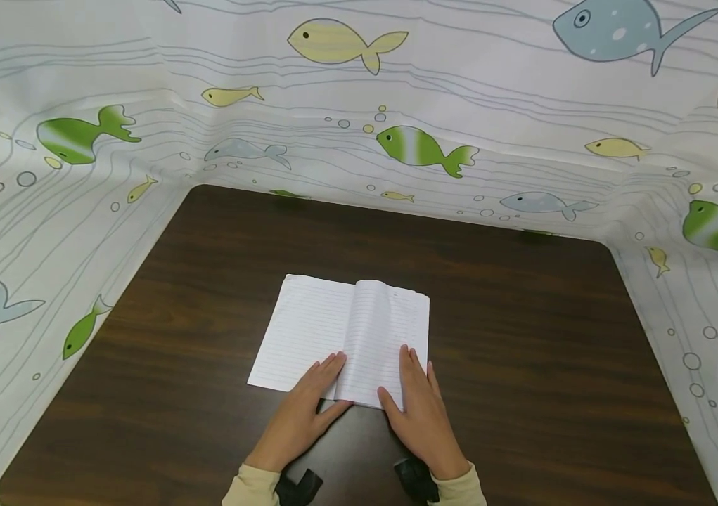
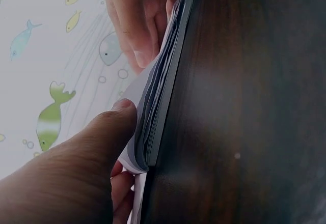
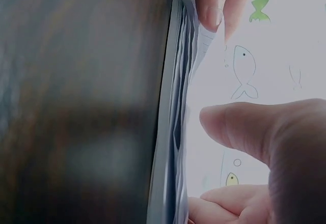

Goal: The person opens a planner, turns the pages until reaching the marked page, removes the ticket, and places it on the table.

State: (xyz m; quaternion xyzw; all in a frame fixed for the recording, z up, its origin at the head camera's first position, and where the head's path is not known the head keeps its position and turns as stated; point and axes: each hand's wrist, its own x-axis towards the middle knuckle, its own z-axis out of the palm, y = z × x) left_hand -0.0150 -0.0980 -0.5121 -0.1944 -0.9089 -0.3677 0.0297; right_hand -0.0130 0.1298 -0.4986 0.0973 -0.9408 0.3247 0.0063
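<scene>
Fish-printed white sheeting stands on the far side and both flanks, wavy lines and bubbles between the fish. Inside it, a dark wood-grain counter with rounded corners.

Notebook lies open on the counter, near the person's side, lined pages up. Left half lies fairly flat; right half rises in a curve beside the gutter. No writing made out at this range.

Left hand: fingers straight and close together, resting across the lower gutter; thumb spread away, its tip at the lower edge of the right half. Right hand: fingers extended over the outer lower part of the right page, little finger set apart at the side edge, thumb spread wide by the bottom edge. Neither hand seems to grip; whether the right thumb touches paper, cannot tell.

Pale sleeves, left and right, end at the wrists. Black wrist pieces, left and right, sit below the palms.

Smallest detail: page edges, layered loosely, with gaps between leaves.

Risks, my judgement: uneven pressure or a sideways drag could crease the raised leaf; loose leaves could catch together under one thumb; lifting the left hand could let the gutter spring up; a hard push could skid the notebook.
</scene>
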